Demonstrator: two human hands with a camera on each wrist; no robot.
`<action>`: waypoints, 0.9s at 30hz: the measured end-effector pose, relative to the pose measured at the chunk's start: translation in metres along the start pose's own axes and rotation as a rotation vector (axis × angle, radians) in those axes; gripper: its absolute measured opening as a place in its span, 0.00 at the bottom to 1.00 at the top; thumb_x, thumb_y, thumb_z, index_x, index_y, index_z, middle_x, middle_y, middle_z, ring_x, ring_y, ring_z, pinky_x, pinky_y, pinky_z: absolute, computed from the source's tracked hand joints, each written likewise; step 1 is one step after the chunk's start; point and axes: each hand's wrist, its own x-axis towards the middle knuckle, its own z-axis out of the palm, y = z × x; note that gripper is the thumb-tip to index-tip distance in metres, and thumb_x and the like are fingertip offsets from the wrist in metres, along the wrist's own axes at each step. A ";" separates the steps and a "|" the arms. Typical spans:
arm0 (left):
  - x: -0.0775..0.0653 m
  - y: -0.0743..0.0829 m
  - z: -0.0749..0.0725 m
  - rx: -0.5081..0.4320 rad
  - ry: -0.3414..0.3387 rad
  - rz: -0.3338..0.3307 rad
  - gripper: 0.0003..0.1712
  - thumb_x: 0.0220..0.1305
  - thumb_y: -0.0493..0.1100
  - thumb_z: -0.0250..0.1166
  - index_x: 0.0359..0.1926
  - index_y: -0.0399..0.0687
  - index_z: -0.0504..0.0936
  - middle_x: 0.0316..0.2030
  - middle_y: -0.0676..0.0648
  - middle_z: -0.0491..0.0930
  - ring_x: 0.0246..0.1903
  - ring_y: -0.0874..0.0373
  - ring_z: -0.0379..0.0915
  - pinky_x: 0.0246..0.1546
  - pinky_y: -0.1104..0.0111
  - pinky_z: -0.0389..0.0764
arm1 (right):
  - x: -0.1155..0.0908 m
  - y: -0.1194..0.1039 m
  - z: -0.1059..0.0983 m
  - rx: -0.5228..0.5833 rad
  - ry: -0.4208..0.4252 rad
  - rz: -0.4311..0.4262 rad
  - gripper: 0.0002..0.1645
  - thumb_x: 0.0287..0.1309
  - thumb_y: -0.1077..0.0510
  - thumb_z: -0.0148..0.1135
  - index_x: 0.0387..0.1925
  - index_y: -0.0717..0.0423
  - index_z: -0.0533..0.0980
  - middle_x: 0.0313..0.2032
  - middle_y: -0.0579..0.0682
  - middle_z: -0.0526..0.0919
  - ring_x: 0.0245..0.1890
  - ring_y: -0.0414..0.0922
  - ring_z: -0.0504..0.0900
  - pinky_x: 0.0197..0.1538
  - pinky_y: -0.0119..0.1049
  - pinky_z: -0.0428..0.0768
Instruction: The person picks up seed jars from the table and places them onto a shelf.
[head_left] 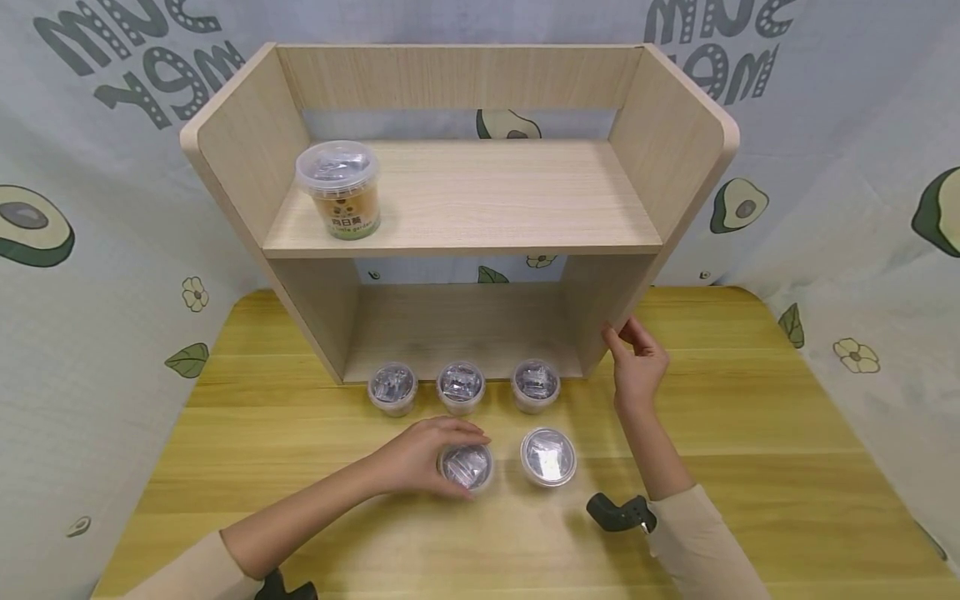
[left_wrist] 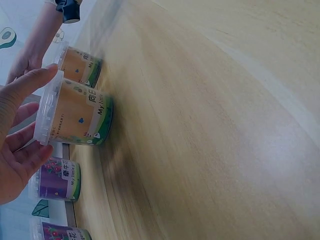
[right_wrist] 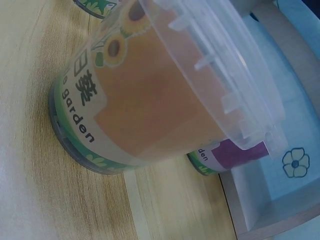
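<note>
My left hand (head_left: pixel 427 457) grips a small clear-lidded plastic cup (head_left: pixel 467 467) by its lid, thumb on the near side and fingers on the far side. In the left wrist view this cup (left_wrist: pixel 82 112) has an orange label with a green base band, and stands upright on the table. My right hand (head_left: pixel 639 367) holds the front edge of the wooden shelf (head_left: pixel 600 312) at its lower right panel, between thumb and fingers. A second orange-label cup (head_left: pixel 548 457) stands between the hands; it fills much of the right wrist view.
Three lidded cups, left (head_left: pixel 392 388), middle (head_left: pixel 461 387) and right (head_left: pixel 535 386), line the shelf's lower front edge; purple labels show on some. Another orange-label cup (head_left: pixel 341 190) stands on the upper board's left. A printed cloth (head_left: pixel 112 333) hangs around the wooden table (head_left: pixel 750 417).
</note>
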 end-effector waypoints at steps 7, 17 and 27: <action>0.000 0.000 0.002 0.018 0.000 -0.013 0.38 0.40 0.55 0.75 0.56 0.52 0.76 0.55 0.53 0.74 0.57 0.57 0.68 0.60 0.60 0.66 | 0.003 0.008 -0.002 -0.017 0.036 0.037 0.16 0.45 0.68 0.69 0.40 0.54 0.83 0.26 0.39 0.83 0.32 0.38 0.76 0.37 0.23 0.76; 0.002 0.000 0.000 0.033 -0.006 0.000 0.38 0.40 0.55 0.75 0.55 0.52 0.77 0.55 0.53 0.75 0.56 0.57 0.69 0.60 0.57 0.66 | 0.005 0.008 -0.003 0.001 0.083 0.122 0.11 0.42 0.67 0.71 0.28 0.48 0.84 0.24 0.39 0.83 0.32 0.36 0.79 0.38 0.23 0.76; 0.002 -0.002 -0.001 0.043 0.001 0.031 0.38 0.40 0.55 0.75 0.55 0.51 0.77 0.54 0.52 0.76 0.56 0.57 0.70 0.59 0.57 0.66 | 0.006 0.004 -0.002 0.010 0.068 0.150 0.13 0.42 0.69 0.70 0.24 0.46 0.82 0.24 0.39 0.83 0.29 0.35 0.80 0.37 0.22 0.77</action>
